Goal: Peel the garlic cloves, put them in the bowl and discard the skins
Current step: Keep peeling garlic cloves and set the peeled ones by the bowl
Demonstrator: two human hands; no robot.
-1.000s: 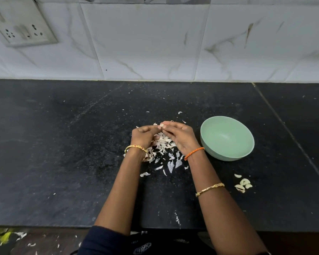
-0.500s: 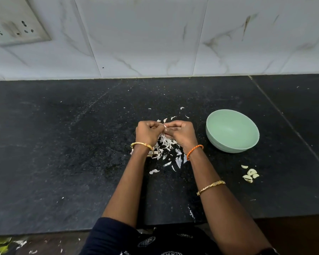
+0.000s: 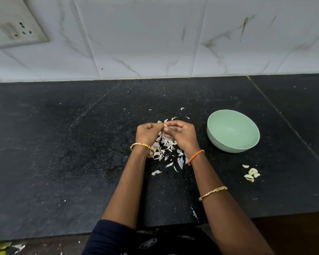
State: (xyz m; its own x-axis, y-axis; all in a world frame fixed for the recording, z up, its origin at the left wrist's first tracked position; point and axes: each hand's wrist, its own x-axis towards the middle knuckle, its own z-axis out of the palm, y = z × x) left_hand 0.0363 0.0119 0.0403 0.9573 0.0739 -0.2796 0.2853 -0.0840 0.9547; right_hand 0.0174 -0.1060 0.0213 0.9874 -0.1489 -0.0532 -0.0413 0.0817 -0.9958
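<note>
Peeling in progress, nothing in the bowl yet.

Nearest, a few pale peeled garlic cloves lie on the black stone counter. Beyond them, the left hand and right hand pinch one small clove together above the heap of papery white skins. Farther right, the mint-green plastic bowl looks empty; filling it and clearing the skins remain, I'd say.

Both forearms reach fwd, hands meet at centre. Left hand fingers curled, pinching; right hand curled, fingertips touching left's.
</note>
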